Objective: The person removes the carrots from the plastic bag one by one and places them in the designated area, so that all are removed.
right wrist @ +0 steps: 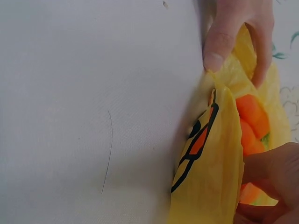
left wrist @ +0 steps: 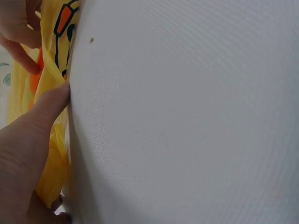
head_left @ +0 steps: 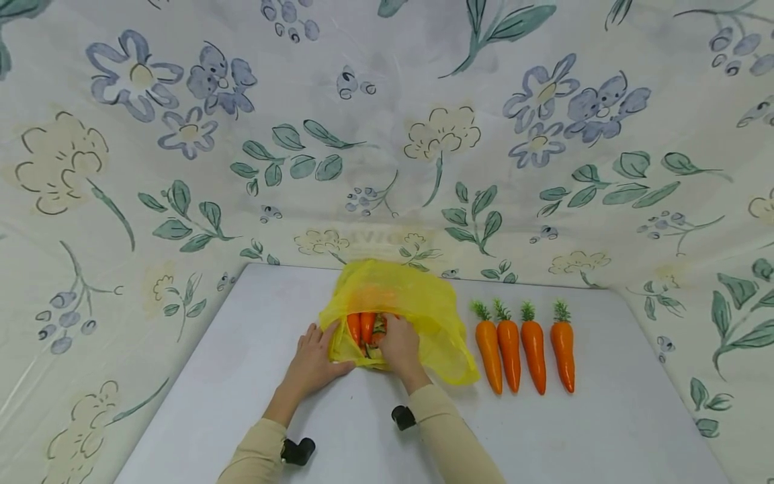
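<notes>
A yellow plastic bag [head_left: 417,289] lies on its side, its mouth facing me and orange carrots [head_left: 366,326] showing inside. My left hand [head_left: 314,359] rests at the left end of the mouth, fingers extended and thumb [left wrist: 53,100] pressing the lower rim against the table. My right hand [head_left: 400,343] reaches into the opening, and its bent fingers and thumb [right wrist: 261,168] hold a carrot [right wrist: 250,193]. The bag and the hand hide most of that carrot. Black and orange print marks the front of the bag.
To the right of the bag, several carrots with green tops [head_left: 509,353] lie side by side on the white table [head_left: 623,417]. Behind the table hangs a flowered cloth [head_left: 387,168]. A black wrist camera [head_left: 298,451] sits on the left sleeve, another [head_left: 403,417] on the right.
</notes>
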The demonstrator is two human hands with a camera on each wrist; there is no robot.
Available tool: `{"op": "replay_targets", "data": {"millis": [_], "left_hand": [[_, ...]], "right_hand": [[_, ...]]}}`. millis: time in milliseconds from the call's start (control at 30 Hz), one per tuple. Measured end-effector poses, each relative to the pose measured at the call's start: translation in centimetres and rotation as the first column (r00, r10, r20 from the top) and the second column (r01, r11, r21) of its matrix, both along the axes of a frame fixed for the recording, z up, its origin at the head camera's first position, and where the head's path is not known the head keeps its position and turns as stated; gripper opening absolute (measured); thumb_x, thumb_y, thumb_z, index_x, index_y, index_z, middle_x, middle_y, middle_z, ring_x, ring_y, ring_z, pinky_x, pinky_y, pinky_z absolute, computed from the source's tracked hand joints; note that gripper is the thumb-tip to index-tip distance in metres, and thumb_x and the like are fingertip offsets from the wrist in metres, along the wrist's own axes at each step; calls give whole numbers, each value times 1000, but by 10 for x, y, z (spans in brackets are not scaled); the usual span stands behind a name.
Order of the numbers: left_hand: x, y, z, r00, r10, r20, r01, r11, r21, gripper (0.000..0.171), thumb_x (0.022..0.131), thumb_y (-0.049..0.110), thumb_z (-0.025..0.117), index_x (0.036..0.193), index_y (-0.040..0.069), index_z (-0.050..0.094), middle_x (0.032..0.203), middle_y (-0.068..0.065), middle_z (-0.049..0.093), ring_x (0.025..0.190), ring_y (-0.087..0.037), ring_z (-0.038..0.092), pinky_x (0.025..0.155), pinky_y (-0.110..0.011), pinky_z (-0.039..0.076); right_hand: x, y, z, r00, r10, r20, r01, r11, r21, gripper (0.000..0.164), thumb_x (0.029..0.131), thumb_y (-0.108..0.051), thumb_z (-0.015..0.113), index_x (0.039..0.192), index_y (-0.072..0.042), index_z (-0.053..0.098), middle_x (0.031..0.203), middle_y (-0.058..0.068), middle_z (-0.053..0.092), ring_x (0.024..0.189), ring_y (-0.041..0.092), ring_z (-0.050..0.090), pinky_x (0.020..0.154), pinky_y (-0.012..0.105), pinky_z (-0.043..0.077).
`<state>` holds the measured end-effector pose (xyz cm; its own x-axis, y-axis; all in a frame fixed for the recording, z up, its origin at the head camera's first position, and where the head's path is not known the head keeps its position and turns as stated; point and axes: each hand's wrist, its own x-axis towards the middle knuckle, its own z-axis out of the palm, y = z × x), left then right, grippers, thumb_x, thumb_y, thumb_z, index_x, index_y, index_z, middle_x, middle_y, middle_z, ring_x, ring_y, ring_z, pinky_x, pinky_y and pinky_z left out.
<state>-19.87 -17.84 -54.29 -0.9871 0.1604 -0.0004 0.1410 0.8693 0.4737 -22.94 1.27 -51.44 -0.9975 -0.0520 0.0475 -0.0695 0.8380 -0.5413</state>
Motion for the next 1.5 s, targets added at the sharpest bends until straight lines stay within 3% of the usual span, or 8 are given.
{"op": "replay_targets", "data": {"millis": [600, 933, 1333, 1500], "left_hand": [[-1, 0, -1, 1000, -3, -15, 3, 1000, 3, 91, 82, 50, 74, 152, 6, 35, 152, -33, 31, 145, -52, 17, 117, -65, 15], [0, 1, -2, 1000, -5, -16, 5, 1000, 7, 92, 82, 50, 75, 152, 5, 35, 153, -34, 30, 144, -53, 17, 116, -66, 15], [-2, 0, -5, 1000, -8, -6, 8, 1000, 13, 92, 83, 50, 74, 153, 6, 33, 154, -34, 28, 145, -52, 15, 117, -65, 13], [-3, 0, -6, 1000, -5, -9, 5, 1000, 13, 92, 83, 50, 74, 153, 6, 33, 153, -34, 28, 145, -52, 15, 117, -65, 12]], "right_hand": [[1, 8, 1, 998, -1, 70, 5, 998, -57, 55, 80, 10, 63, 131, -10, 64, 122, 14, 66, 103, 28, 64, 63, 33, 54], [10, 15, 8, 998, 15, 57, -9, 995, -96, 51, 78, 10, 66, 127, -6, 66, 121, 16, 67, 112, 32, 62, 91, 45, 54], [22, 29, 14, 997, 52, 63, -44, 991, -124, 52, 76, 12, 65, 127, -3, 66, 123, 18, 66, 115, 35, 61, 95, 46, 52], [27, 36, 15, 996, 65, 55, -57, 989, -135, 53, 74, 11, 67, 125, -3, 68, 122, 18, 67, 107, 30, 62, 83, 41, 54]]}}
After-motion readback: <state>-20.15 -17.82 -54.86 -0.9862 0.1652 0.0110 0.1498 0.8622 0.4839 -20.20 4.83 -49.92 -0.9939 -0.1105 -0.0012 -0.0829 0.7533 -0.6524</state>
